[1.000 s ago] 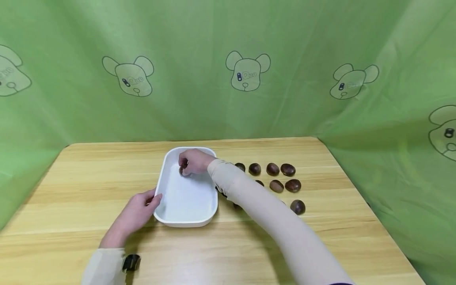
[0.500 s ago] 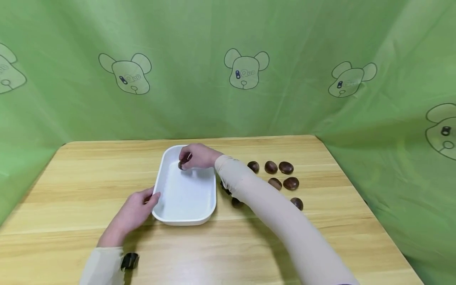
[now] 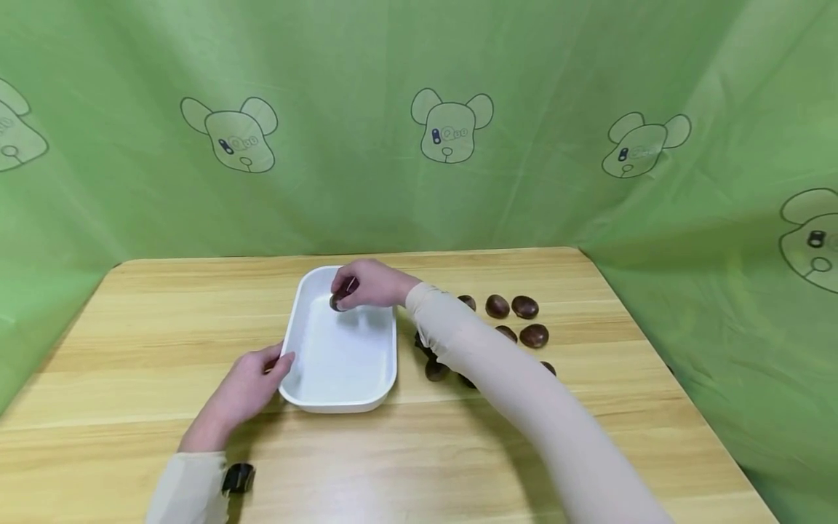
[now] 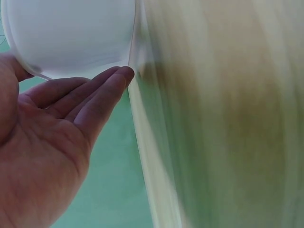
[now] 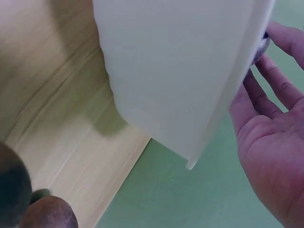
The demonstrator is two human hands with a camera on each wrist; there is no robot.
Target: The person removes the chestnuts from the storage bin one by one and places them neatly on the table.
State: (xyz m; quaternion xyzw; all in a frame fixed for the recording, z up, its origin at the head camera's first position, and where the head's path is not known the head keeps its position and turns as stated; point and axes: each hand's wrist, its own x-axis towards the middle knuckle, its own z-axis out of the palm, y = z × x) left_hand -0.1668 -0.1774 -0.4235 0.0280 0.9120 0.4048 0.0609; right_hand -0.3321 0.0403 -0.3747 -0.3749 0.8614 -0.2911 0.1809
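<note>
A white rectangular tray (image 3: 337, 367) sits on the wooden table. My left hand (image 3: 245, 386) holds its left side, thumb over the rim and fingers against the outer wall; the left wrist view shows these fingers (image 4: 102, 95) along the tray's outside. At the far end of the tray, my right hand (image 3: 376, 282) pinches a dark brown chestnut (image 3: 337, 301) between thumb and fingers. In the right wrist view the tray's outer wall (image 5: 166, 61) hides part of that chestnut (image 5: 261, 49). Whether the chestnut touches the tray floor I cannot tell.
Several chestnuts (image 3: 534, 335) lie in rows right of the tray, partly covered by the right sleeve (image 3: 517, 386). A black wrist device (image 3: 238, 478) is beside the left sleeve. Green cloth (image 3: 353, 182) printed with mouse heads stands behind the table (image 3: 164, 313).
The right hand has moved slightly up and to the right with the chestnut still pinched. The left hand keeps its hold on the tray, and the head view has shifted a little.
</note>
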